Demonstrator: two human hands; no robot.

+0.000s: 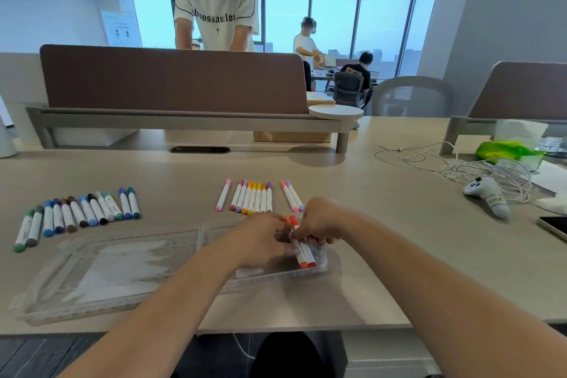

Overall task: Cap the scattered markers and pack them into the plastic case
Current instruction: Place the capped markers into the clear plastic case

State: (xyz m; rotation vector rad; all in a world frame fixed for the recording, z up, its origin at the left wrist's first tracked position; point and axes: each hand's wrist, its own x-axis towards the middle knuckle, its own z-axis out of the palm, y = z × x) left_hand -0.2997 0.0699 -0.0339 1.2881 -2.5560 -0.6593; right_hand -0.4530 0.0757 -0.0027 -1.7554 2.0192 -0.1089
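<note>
Pressing two markers into the right end of the plastic case (122, 279), both hands meet over its tray in the head view, the only view there is. The left hand (260, 239) lies curled over the tray with its fingertips by the orange marker (299, 255); whether it actually pinches anything I cannot tell, since its fingers are folded under. The right hand (319, 219) is closed with thumb and fingers clamped on the red marker (308, 253), which lies touching the orange one, both slanted with their caps toward the near wall. Still out on the desk (399, 239) are three capped groups: a blue-green-brown row (76, 215) far left, a warm-coloured row (251, 198) just beyond the hands, and a pink and lilac pair (293, 196) beside it. As a risk, the case looks thin, clear and light, so a sideways push could skate it across the smooth matte desktop; the hinged lid, lying open to the left, could flex or lift. The markers are round, glossy white barrels with coloured ends, likely to roll or cross each other if not seated parallel, and a loosely fitted cap might pop off under pressure. A tangle of white cable (478, 169) and a game controller (487, 196) lie well apart to the right, out of the way.
</note>
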